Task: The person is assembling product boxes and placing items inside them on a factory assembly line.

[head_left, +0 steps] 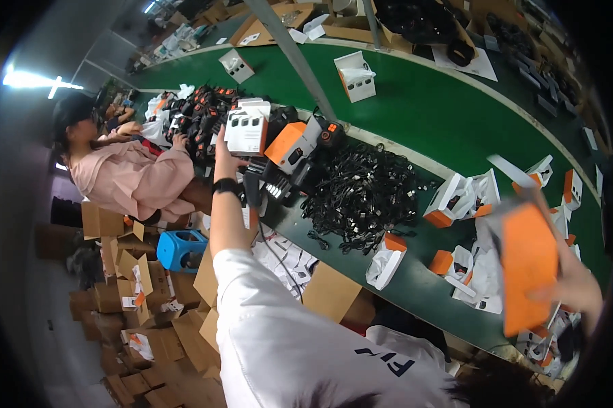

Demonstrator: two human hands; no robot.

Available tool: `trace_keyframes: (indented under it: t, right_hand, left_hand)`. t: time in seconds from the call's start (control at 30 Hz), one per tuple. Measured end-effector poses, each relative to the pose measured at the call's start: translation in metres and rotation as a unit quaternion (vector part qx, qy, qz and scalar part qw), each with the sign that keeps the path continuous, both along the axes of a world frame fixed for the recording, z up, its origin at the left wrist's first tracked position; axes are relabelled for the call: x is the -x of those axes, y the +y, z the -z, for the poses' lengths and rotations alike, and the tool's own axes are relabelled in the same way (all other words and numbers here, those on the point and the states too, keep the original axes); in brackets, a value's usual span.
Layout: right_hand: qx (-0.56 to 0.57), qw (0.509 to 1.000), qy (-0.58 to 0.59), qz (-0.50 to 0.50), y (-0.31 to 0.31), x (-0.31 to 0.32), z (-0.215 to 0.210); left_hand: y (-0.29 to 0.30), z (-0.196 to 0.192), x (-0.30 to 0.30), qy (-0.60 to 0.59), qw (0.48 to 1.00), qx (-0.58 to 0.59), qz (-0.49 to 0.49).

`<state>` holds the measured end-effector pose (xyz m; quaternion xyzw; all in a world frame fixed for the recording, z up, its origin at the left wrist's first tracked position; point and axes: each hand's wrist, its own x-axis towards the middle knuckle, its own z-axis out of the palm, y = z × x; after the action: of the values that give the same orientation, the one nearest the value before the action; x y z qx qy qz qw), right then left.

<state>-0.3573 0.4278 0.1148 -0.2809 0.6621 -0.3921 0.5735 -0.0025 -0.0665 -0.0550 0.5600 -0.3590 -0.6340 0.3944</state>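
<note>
My left hand (225, 155), with a black band on the wrist, reaches out and grips a white box (246, 129) with an orange side, held above a heap of packaged items. My right hand (573, 285) holds a blurred orange box (527, 268) at the right, over several open white and orange boxes (480, 272). A tangled pile of black cables (364, 194) lies on the dark green table (422, 285) between my two hands. An orange and white pack (291, 144) sits just right of the white box.
A person in a pink top (119, 177) sits at the left beside a pile of black and orange devices (201, 115). A green conveyor belt (415, 102) carries open white boxes (355, 75). Flat cardboard boxes (136, 299) and a blue stool (180, 248) stand on the floor.
</note>
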Motion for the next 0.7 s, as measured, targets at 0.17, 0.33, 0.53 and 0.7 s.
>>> trace_keyframes:
  t: [0.17,0.33,0.53,0.7]
  right_hand:
    - [0.011,0.985,0.106,-0.133,-0.120,-0.030,0.042]
    - [0.052,0.966,-0.058,-0.248,-0.182,-0.080,0.070]
    - [0.048,0.948,-0.140,-0.283,-0.197,-0.110,0.083]
    - [0.138,0.931,-0.288,-0.177,-0.204,-0.149,0.103]
  left_hand:
    - [0.107,0.015,0.052,-0.039,0.968,0.167,0.183]
    - [0.224,-0.075,0.067,0.080,0.869,0.111,0.476]
    - [0.205,-0.057,0.027,0.070,0.930,0.099,0.346]
    - [0.208,-0.029,0.015,0.129,0.931,-0.037,0.339]
